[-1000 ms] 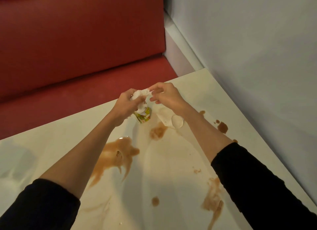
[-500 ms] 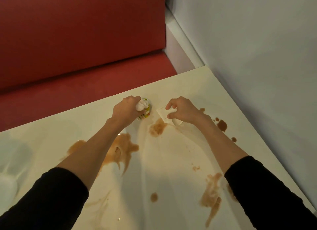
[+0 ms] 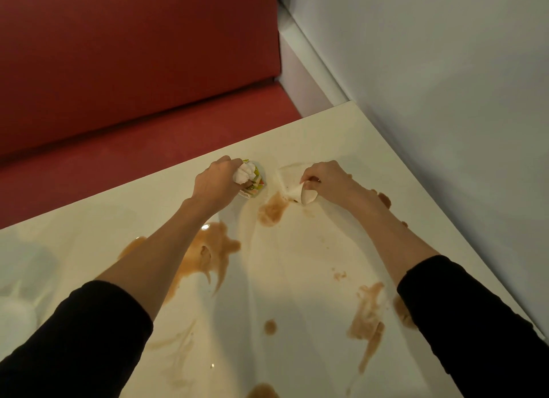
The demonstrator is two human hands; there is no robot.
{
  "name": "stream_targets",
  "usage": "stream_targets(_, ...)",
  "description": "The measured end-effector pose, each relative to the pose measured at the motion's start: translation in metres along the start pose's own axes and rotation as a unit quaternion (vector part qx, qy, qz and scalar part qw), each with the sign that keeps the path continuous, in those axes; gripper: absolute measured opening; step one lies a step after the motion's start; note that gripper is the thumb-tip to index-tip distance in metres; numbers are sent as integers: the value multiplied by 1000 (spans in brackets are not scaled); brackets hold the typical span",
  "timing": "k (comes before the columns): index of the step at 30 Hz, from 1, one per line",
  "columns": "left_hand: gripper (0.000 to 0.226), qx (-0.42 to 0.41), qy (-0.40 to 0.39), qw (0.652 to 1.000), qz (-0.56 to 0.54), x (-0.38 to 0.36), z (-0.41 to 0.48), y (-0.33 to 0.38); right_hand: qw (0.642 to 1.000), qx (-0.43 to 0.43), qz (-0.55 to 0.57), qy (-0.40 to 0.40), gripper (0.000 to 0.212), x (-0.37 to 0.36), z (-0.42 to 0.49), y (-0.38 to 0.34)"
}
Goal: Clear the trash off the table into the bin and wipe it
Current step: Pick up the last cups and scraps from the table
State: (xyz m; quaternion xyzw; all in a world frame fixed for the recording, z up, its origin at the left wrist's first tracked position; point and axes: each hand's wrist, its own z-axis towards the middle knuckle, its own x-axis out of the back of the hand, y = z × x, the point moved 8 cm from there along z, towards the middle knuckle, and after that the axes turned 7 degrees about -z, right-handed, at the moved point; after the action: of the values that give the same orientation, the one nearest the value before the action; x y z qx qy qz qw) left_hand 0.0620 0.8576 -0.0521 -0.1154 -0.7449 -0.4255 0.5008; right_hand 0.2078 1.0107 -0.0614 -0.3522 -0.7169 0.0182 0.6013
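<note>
My left hand [image 3: 217,179] grips a crumpled white napkin [image 3: 244,172] together with a small colourful printed wrapper [image 3: 256,186], low over the far part of the white table [image 3: 297,293]. My right hand [image 3: 325,177] pinches a flat white paper piece [image 3: 289,179] that lies on the table, with a small round white lid or cup [image 3: 307,196] tipped up beneath the fingers. Brown spilled liquid [image 3: 208,255] is smeared across the tabletop in several puddles and streaks.
A red upholstered bench [image 3: 133,85] runs along the far side of the table. A pale wall [image 3: 430,100] borders the table on the right. Another brown stain [image 3: 271,210] lies between my hands. No bin is in view.
My hands have separated: the left lowered to the table with the napkin and wrapper, the right moved right and down onto the white paper piece and took hold of it.
</note>
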Motion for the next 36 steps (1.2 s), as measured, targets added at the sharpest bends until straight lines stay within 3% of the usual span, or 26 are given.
stream_targets(5, 23, -14, 5, 999, -48, 12, -9, 18, 993, -29, 55, 98, 19, 25, -17, -4)
stream_targets(14, 34, -89, -15, 992, -85, 35, -45, 50, 981, -75, 45, 173, 21, 46, -92, -31)
stream_targets(26, 26, -263, -114, 956, -65, 21, -200, 120, 931, -207, 71, 294, 20, -1, -307, -88)
stream_targets(36, 33, -391, -235, 890, -26, -81, -360, 203, 853, -375, 82, 355, 18, -74, -531, -59)
